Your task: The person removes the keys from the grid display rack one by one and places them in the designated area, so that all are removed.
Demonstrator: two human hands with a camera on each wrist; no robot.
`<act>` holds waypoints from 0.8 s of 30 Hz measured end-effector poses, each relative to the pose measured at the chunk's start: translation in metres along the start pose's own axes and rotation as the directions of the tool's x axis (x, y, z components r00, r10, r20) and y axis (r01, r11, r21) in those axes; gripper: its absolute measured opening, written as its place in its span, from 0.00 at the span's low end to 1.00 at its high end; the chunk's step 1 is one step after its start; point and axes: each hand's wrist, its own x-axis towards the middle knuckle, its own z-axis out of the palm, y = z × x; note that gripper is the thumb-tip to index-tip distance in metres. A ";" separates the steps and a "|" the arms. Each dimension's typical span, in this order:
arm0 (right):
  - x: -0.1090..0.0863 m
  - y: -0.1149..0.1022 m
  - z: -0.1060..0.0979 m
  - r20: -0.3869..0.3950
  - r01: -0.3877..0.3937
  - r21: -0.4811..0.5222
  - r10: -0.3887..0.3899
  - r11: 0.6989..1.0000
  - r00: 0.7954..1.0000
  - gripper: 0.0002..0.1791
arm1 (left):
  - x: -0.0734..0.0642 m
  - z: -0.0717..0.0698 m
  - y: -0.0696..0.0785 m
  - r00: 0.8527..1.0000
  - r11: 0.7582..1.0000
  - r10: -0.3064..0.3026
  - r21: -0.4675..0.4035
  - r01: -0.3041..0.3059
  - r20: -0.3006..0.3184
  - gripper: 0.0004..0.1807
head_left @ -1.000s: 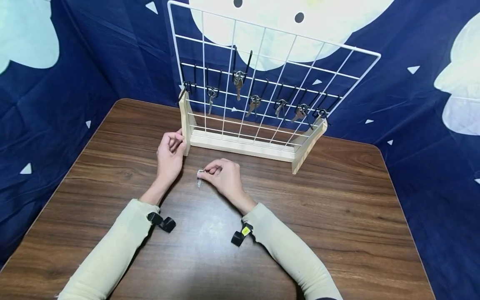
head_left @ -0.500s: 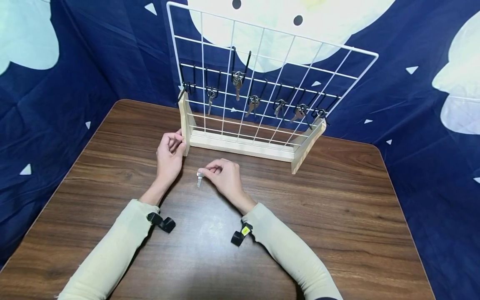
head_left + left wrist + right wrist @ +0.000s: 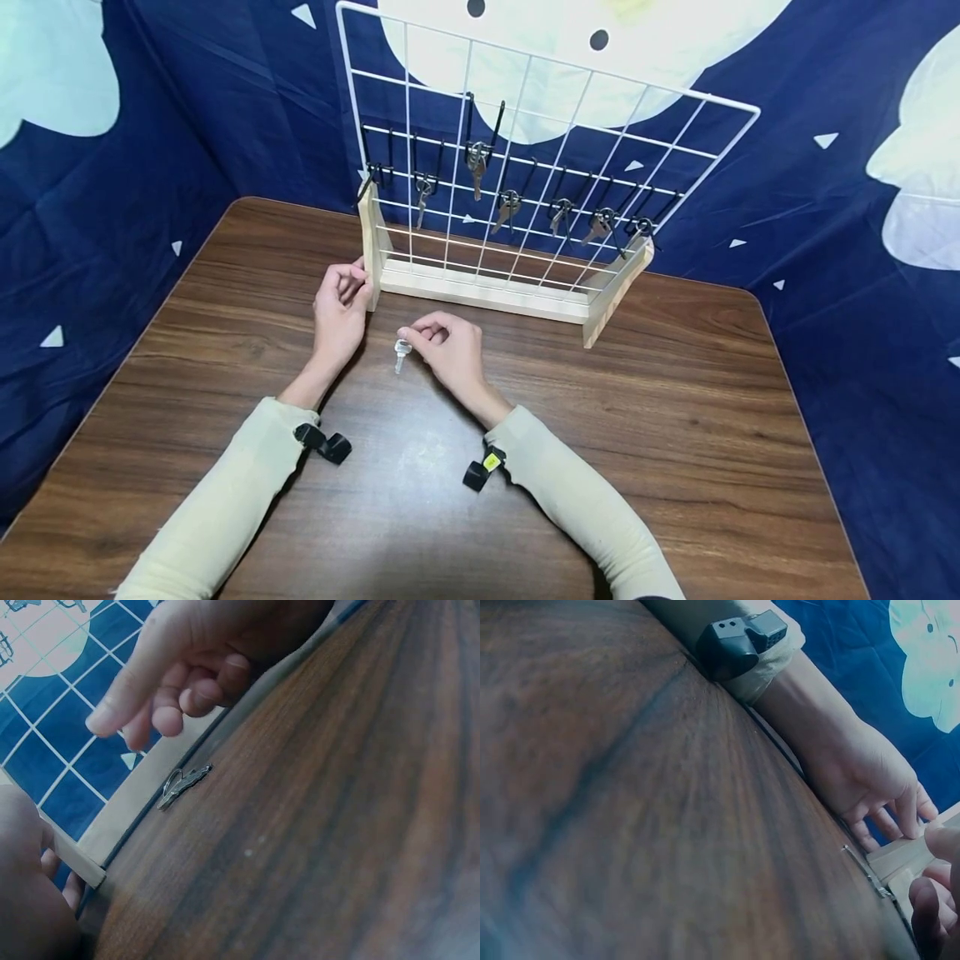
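The left wrist view shows us the key (image 3: pixel 184 787) with its ring lying on the table (image 3: pixel 337 825), in front of the left end of the rack (image 3: pixel 483 289). Just above it hangs the right hand (image 3: pixel 452 348), thumb extended and fingers loosely bent, with nothing in its hold. The left hand (image 3: pixel 341 308) touches the rack's left leg (image 3: pixel 369 250) with bent fingers; they are partly hidden, so we cannot tell whether it grips. On the rack's hooks (image 3: pixel 469 121) we see more keys (image 3: pixel 477 171). Behind the rack hangs blue cloth (image 3: pixel 180 108).
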 end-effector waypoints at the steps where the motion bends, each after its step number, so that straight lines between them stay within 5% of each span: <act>1: 0.000 -0.001 0.000 -0.007 -0.002 0.009 0.002 1.000 1.000 0.09 | 0.000 0.000 0.000 1.000 1.000 0.000 0.002 0.000 0.000 0.06; 24: 0.028 -0.049 -0.016 -0.069 0.041 0.292 -0.022 0.956 0.997 0.09 | 0.001 -0.001 -0.002 1.000 1.000 -0.001 0.004 0.001 -0.002 0.06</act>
